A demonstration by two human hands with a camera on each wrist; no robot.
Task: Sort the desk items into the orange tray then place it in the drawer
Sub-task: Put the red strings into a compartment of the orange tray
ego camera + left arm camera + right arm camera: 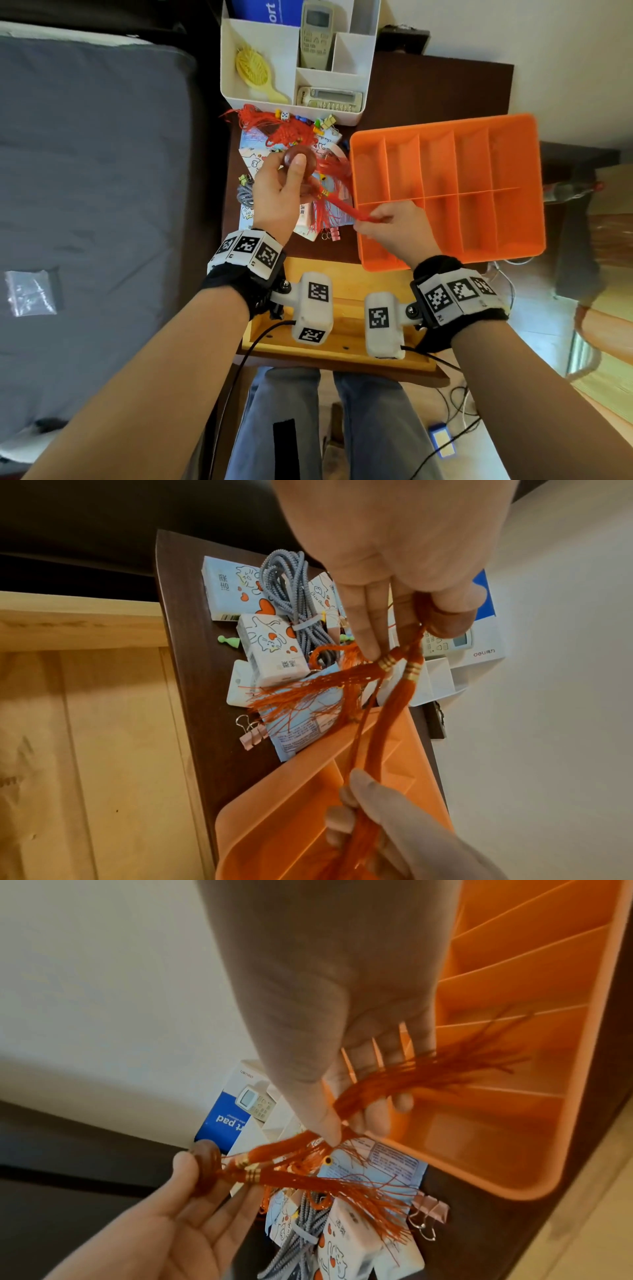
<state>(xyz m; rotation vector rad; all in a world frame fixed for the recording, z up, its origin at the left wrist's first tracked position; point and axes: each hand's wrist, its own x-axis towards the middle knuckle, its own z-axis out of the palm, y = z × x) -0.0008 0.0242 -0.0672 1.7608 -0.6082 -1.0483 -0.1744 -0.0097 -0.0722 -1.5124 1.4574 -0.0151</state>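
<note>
Grey bed (85, 171) at left; dark wooden desk (428, 85) with open drawer (342, 356) beneath. Orange tray (507, 246), compartments unfilled, lies at the desk's right. White organiser (260, 44) holds remotes, a yellow brush (253, 70) and a blue "deli" box (486, 653). Left hand (277, 195) pinches the tassel charm's brown disc (294, 159); right hand (394, 229) grasps one red tassel (346, 205) above tissue packs (270, 647).

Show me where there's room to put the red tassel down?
The orange tray has bare compartments: the long slots along its far side and the short ones right of the right hand. Bare dark desk also lies between the white organizer and the tray. It is crowded under the left hand: tissue packs, grey cable, binder clips.
</note>
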